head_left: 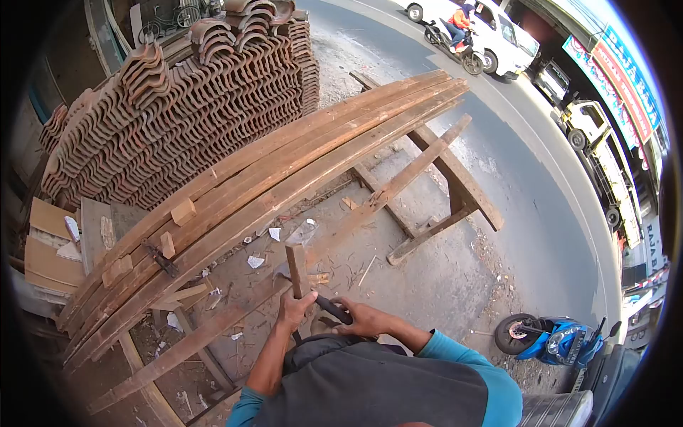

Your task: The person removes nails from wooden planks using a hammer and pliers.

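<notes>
Low in the view, the left hand (294, 310) is wrapped around the lower part of a short wooden piece (296, 262), which stands roughly upright just in front of the person's body. Beside it, the right hand (361, 319) is curled around a black handle (331, 307) that slants up toward the wood; the tool's head is hard to make out there. A long narrow board (192, 344) runs from near the hands to the lower left. Beyond the hands, several long wooden beams (284, 174) lie side by side, appearing bowed through the lens, with small wood blocks (183, 212) and a dark metal tool (160, 257) resting on them toward the left. Their far ends lie over a wooden trestle (455, 174). White scraps (256, 262) dot the ground. Behind the beams rises a tall stack of curved roof tiles (206, 114). On the right, a blue motorbike (558, 341) stands near the road (541, 192), where a rider (459, 25) passes beside a white van (509, 43).
</notes>
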The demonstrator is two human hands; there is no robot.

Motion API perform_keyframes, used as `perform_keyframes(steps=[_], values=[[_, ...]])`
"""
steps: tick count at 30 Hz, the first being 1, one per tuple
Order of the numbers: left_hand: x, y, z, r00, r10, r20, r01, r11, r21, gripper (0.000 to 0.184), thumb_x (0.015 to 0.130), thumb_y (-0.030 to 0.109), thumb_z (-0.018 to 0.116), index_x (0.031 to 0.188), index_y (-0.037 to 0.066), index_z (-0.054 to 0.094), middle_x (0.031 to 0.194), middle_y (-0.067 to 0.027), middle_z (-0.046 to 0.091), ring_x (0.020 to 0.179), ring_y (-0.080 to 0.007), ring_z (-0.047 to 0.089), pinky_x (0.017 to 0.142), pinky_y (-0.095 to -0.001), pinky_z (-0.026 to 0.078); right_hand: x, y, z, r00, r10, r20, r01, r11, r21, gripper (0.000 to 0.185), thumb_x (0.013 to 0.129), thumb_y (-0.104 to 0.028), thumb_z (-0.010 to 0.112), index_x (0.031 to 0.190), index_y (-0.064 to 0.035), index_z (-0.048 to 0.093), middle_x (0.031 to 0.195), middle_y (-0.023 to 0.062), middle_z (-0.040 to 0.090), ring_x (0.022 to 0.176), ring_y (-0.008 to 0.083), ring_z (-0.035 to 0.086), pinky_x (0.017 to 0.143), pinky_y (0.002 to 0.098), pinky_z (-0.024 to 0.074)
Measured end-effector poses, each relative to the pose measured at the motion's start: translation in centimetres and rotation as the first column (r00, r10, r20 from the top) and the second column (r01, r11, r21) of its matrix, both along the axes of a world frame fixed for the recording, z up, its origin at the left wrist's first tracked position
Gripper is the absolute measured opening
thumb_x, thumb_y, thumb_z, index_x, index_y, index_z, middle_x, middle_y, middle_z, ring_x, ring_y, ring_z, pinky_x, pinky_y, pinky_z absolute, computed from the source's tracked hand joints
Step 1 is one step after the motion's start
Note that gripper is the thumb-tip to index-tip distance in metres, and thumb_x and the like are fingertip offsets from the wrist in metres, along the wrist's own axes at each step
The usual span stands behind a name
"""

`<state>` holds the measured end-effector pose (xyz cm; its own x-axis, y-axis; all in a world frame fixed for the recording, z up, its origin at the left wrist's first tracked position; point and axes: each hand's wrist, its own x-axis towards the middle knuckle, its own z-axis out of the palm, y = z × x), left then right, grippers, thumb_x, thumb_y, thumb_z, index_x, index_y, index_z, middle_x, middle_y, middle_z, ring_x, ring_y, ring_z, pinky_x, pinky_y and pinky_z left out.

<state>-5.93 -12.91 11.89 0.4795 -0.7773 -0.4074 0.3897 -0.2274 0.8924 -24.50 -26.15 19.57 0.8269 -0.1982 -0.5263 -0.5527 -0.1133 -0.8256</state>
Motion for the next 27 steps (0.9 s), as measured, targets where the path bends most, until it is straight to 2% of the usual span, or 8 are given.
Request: perform_keyframes(steps=[1, 4, 5, 8, 11, 15, 17, 27], values=[[0.2, -0.2, 0.6, 0.994, -0.094, 0.051, 0.093, 0.996, 0.016, 0.033, 0.085, 0.020, 0.076, 0.112, 0.002, 0.069, 0.095, -0.0012, 0.067, 0.086, -0.0116, 0.060, 0.076, -0.0309, 0.049, 0.2, 1.1, -1.6, 0.988, 0.144, -0.057, -0.154, 0.948, -0.278, 0.072, 0.092, -0.036, 0.070, 0.147, 0.0002, 0.041, 0.129, 0.0304, 0.062, 0.119, 0.0407, 0.063, 0.097, 0.0472, 0.0514], [0.8, 0.5, 2.0, 0.976, -0.173, 0.133, 0.177, 0.984, -0.019, 0.030, 0.086, 0.025, 0.075, 0.104, 0.000, 0.070, 0.085, -0.0012, 0.066, 0.080, -0.0108, 0.059, 0.071, -0.0308, 0.049, 1.3, 3.7, -7.7, 0.995, -0.096, 0.000, 0.082, 0.848, -0.524, 0.057, 0.086, -0.018, 0.065, 0.136, 0.0030, 0.048, 0.095, 0.0334, 0.067, 0.086, 0.0429, 0.070, 0.081, 0.0504, 0.0544], [1.0, 1.0, 0.1, 0.952, -0.204, 0.229, 0.210, 0.978, -0.002, 0.026, 0.087, 0.026, 0.076, 0.089, 0.003, 0.063, 0.069, 0.0006, 0.059, 0.063, -0.0084, 0.055, 0.057, -0.0291, 0.046, 1.6, 4.0, -7.9, 0.978, -0.195, 0.071, 0.207, 0.875, -0.439, 0.044, 0.088, -0.020, 0.066, 0.123, 0.0049, 0.055, 0.079, 0.0257, 0.066, 0.069, 0.0360, 0.069, 0.068, 0.0465, 0.0554], [2.6, 4.7, 3.3, 0.974, -0.194, 0.114, 0.200, 0.979, -0.042, 0.035, 0.086, 0.031, 0.076, 0.095, 0.000, 0.063, 0.073, 0.0001, 0.060, 0.064, -0.0104, 0.054, 0.058, -0.0307, 0.046, 3.2, 5.9, -5.8, 0.942, -0.335, 0.019, 0.323, 0.891, -0.320, 0.053, 0.098, -0.052, 0.063, 0.097, 0.0005, 0.055, 0.067, 0.0069, 0.057, 0.049, 0.0145, 0.057, 0.045, 0.0323, 0.0469], [5.0, 10.1, 3.7, 0.861, 0.079, 0.502, -0.065, 0.997, -0.044, 0.039, 0.087, 0.033, 0.075, 0.105, -0.001, 0.065, 0.079, -0.0031, 0.064, 0.069, -0.0120, 0.058, 0.066, -0.0331, 0.050, 2.8, 8.0, -6.9, 0.859, -0.465, 0.215, 0.485, 0.874, -0.045, 0.035, 0.101, -0.035, 0.064, 0.104, -0.0005, 0.057, 0.069, 0.0020, 0.055, 0.053, 0.0108, 0.055, 0.047, 0.0278, 0.0448], [11.3, 17.6, -1.2, 0.676, 0.443, 0.589, -0.569, 0.822, 0.035, 0.043, 0.089, 0.038, 0.074, 0.107, 0.000, 0.064, 0.079, -0.0075, 0.066, 0.071, -0.0172, 0.062, 0.069, -0.0359, 0.051, 5.7, 10.4, -5.5, 0.855, -0.420, 0.306, 0.423, 0.904, 0.061, 0.023, 0.099, -0.017, 0.058, 0.116, -0.0009, 0.058, 0.068, -0.0010, 0.053, 0.053, 0.0077, 0.051, 0.048, 0.0234, 0.0403], [13.9, 20.2, -2.2, 0.569, 0.475, 0.671, -0.663, 0.748, 0.031, 0.044, 0.090, 0.039, 0.073, 0.105, -0.001, 0.064, 0.079, -0.0097, 0.067, 0.070, -0.0201, 0.063, 0.068, -0.0368, 0.051, 6.2, 11.2, -7.2, 0.883, -0.374, 0.285, 0.397, 0.917, -0.028, 0.018, 0.100, -0.018, 0.063, 0.107, -0.0011, 0.063, 0.077, -0.0010, 0.058, 0.067, 0.0056, 0.050, 0.058, 0.0248, 0.0419], [15.4, 22.8, -8.2, 0.458, 0.461, 0.760, -0.719, 0.695, 0.012, 0.050, 0.090, 0.043, 0.071, 0.106, -0.004, 0.065, 0.086, -0.0214, 0.070, 0.082, -0.0380, 0.071, 0.074, -0.0456, 0.053, 9.3, 15.3, -4.8, 0.920, -0.236, 0.314, 0.330, 0.898, -0.292, 0.033, 0.104, -0.035, 0.062, 0.094, -0.0038, 0.055, 0.068, -0.0034, 0.052, 0.059, 0.0057, 0.044, 0.052, 0.0259, 0.0369]])
